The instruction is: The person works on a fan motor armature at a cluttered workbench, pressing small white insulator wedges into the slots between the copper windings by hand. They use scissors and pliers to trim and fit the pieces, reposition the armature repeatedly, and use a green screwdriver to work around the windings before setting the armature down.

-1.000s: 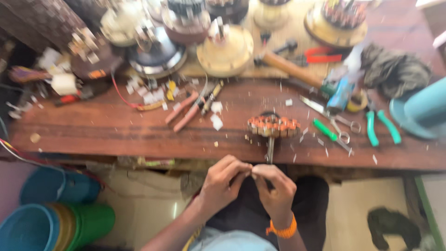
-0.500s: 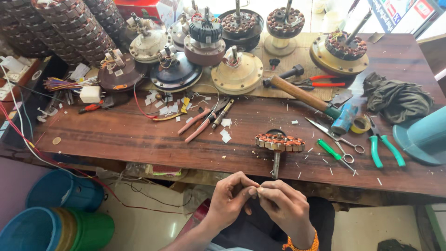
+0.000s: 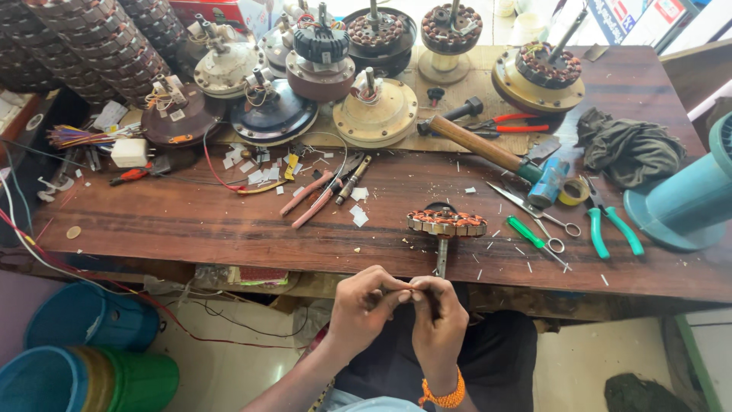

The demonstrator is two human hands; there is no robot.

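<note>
While your two hands meet low in front of you, below the near edge of the worktop, most of the work lies untouched ahead of your fingers. Far beyond them, along the back, stand the assembled fan motors with their round housings, and at the far left the stacked stator cores; none of these looks opened or in hand right now. Off to the right of your fingers sits the teal cone-shaped cover, and nearer, the wooden-handled hammer, the scissors and the green-handled pliers, all lying loose.

Just beyond your fingertips, standing on its shaft at the worktop's near edge, is the copper-wound stator. Its coils look fully wound, so I judge the winding itself done; what remains seems to be the lead ends and the fitting into a housing.

Your left hand and right hand are pinched together, fingers closed on something very small between them. It could be a thin wire or a bit of sleeve, but it is too small to tell. Small white snippets lie scattered between your fingers and the motors, which suggests trimming is well under way.
</note>
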